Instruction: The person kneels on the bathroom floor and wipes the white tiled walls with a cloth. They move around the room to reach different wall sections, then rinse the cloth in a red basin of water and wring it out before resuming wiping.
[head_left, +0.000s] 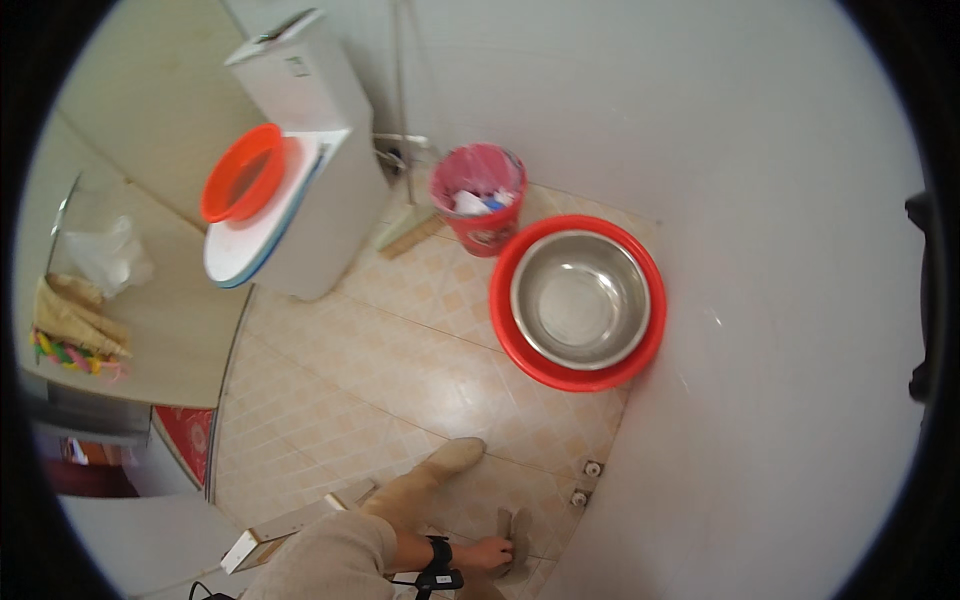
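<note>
At the bottom, my left hand (491, 553), with a black strap and small device at the wrist, has its fingers closed on a grey-brown soft item (519, 529), perhaps a sock or slipper. That item lies by my lower leg, low over the tiled floor; its far end shows two narrow parts. A foot in a beige covering (461, 454) rests on the tiles, up and to the left of the hand. Beige cloth of my clothing (322, 559) fills the lower left. My right hand is out of view.
A steel basin (581, 300) sits inside a red basin (504, 315) by the wall. Near it are a pink bin (480, 231) and a broom (411, 234). An orange basin (219, 187) rests on the toilet lid (232, 255). A low white-edged stool or frame (289, 525) stands beside me.
</note>
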